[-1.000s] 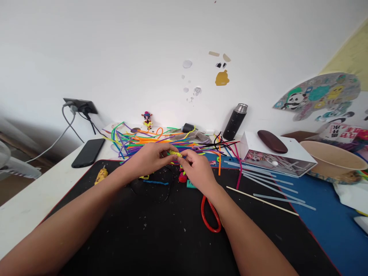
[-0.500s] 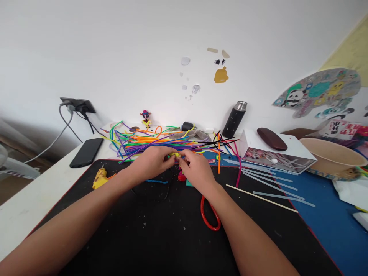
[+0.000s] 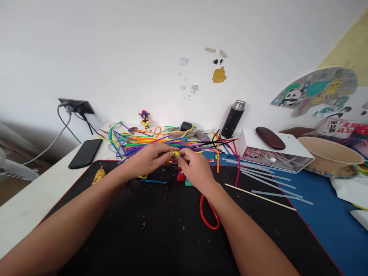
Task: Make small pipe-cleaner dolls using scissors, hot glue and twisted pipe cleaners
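Note:
My left hand (image 3: 156, 156) and my right hand (image 3: 196, 165) meet above the black mat (image 3: 143, 237), fingertips pinched on a small bent yellow pipe cleaner (image 3: 176, 153). My fingers cover part of it. Just below my right hand lie a small pink-red piece (image 3: 181, 176) and a teal object (image 3: 188, 183), both partly hidden. A blue pipe cleaner (image 3: 153, 181) rests on the mat under my left hand. Behind both hands spreads a pile of coloured pipe cleaners (image 3: 143, 140). A red loop handle (image 3: 209, 218) sticks out beside my right forearm.
A yellow glue gun (image 3: 99, 176) lies left, partly behind my forearm, with a phone (image 3: 85, 153) beyond. Clear glue sticks (image 3: 276, 185) and a thin wooden stick (image 3: 260, 197) lie right. A black flask (image 3: 233, 119), white box (image 3: 299, 149) and beige bowl (image 3: 330, 155) stand behind.
My left hand has turned and lowered slightly, its fingers straighter along the yellow pipe cleaner. My right hand keeps its pinch. The whole view has shifted slightly.

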Demonstrator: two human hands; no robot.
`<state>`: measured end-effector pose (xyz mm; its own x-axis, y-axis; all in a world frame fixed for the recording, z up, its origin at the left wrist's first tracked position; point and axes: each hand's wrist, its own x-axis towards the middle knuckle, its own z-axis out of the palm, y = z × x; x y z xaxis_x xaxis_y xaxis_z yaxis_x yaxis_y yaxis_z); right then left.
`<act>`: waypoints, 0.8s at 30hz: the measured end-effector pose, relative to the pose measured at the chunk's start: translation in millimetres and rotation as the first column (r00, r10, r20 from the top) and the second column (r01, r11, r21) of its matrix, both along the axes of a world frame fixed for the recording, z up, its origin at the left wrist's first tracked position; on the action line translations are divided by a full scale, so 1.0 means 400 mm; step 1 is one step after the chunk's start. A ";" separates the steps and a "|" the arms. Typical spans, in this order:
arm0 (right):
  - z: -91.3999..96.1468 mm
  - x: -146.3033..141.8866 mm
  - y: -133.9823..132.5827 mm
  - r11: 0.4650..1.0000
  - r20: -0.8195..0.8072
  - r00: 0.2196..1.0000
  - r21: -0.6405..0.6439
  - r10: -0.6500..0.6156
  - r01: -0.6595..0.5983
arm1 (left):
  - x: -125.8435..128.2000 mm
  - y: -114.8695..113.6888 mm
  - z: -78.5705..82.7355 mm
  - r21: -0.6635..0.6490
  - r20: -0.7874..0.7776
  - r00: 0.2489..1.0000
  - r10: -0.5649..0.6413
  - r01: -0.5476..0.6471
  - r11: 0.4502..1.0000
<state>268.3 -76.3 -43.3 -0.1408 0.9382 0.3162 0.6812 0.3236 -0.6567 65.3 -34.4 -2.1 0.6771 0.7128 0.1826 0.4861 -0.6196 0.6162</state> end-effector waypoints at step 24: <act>-0.020 -0.012 0.001 1.000 0.241 0.970 0.012 0.022 -0.026 | 0.008 0.003 -0.015 0.046 -0.002 0.999 0.037 -0.037 0.998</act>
